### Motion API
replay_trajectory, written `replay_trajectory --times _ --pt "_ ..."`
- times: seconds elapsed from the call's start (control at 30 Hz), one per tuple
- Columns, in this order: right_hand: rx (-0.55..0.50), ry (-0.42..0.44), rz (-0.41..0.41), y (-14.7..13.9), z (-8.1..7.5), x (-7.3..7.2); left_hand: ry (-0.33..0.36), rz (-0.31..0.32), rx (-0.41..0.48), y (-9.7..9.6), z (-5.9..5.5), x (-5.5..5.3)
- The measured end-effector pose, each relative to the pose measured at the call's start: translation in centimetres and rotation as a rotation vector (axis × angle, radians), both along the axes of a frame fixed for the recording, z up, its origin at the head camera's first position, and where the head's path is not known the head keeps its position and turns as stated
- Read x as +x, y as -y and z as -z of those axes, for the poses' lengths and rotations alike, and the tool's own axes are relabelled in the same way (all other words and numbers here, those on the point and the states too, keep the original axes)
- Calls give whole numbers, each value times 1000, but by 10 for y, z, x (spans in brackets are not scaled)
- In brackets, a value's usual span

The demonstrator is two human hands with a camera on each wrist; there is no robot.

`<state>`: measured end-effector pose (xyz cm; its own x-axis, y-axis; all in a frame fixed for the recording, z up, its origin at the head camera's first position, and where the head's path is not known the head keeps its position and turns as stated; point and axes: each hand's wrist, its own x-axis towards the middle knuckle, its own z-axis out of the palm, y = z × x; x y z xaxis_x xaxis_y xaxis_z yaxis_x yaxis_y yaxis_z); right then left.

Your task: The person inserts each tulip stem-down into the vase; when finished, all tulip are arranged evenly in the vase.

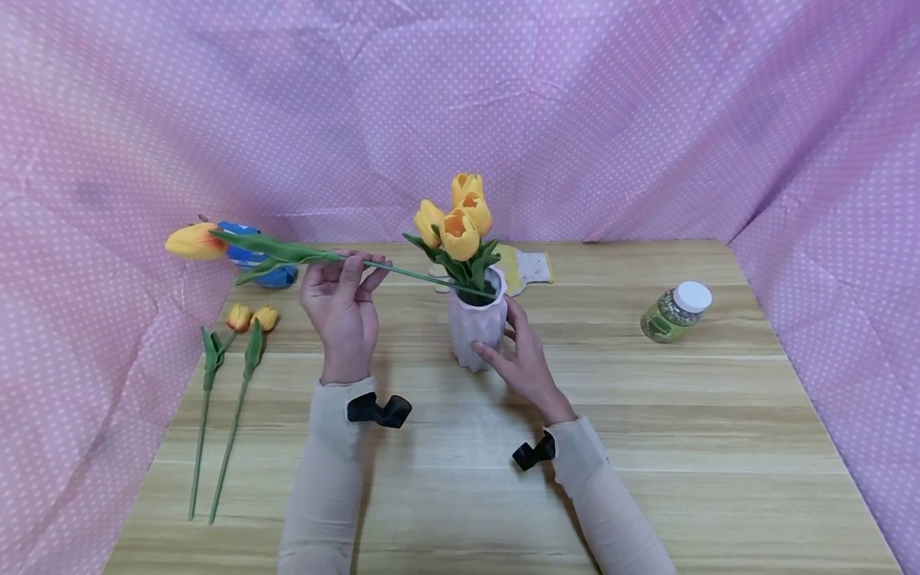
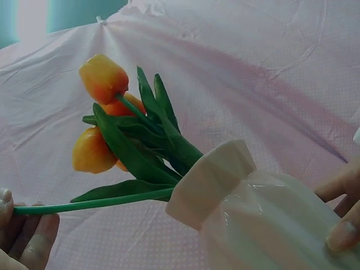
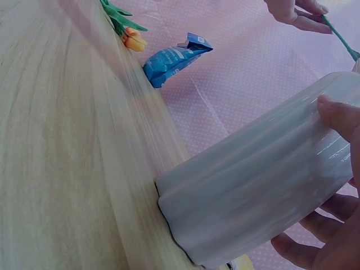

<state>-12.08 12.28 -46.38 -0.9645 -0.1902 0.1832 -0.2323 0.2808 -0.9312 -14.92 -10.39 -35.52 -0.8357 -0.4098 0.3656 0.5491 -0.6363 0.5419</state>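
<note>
My left hand [image 1: 346, 319] pinches the green stem of a yellow-orange artificial tulip [image 1: 196, 242] between thumb and fingers. Its bloom points left, and the stem slopes down so its end overlaps the mouth of a white fluted vase [image 1: 470, 329]. Several yellow tulips [image 1: 460, 233] with green leaves stand in the vase. My right hand [image 1: 530, 363] grips the vase from the right side, thumb on the near face and fingers round the far side. In the right wrist view the vase's base [image 3: 180, 225] meets the wooden table.
Two more tulips [image 1: 244, 363] lie side by side on the table's left. Behind them is a crumpled blue packet [image 1: 276, 275]. A yellow and white flat item [image 1: 528, 267] lies behind the vase. To the right stands a white-lidded jar [image 1: 672, 313]. Pink dotted cloth [image 1: 575, 120] surrounds the table.
</note>
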Motion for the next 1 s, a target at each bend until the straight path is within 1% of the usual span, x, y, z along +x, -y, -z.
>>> replay_trajectory --times 0.1,0.2,0.37,0.5,0.63,0.83,1.0 --pt "1 -8 -1 0 0 0 -16 -48 -37 -2 -3 3" --pt "2 -15 -1 0 -1 0 -41 -90 -94 -6 -6 6" --pt "5 -16 1 0 0 0 -66 -110 -166 -19 -4 11" --pt "7 -16 5 0 0 0 -56 -139 -229 -28 -2 14" --pt "3 -25 8 1 -1 0 -43 -172 -300 -34 -3 18" --pt "0 -25 7 0 0 0 -38 -189 -364 -39 -4 22" --pt "-2 -14 4 0 0 0 -29 -230 -445 -42 -1 25"
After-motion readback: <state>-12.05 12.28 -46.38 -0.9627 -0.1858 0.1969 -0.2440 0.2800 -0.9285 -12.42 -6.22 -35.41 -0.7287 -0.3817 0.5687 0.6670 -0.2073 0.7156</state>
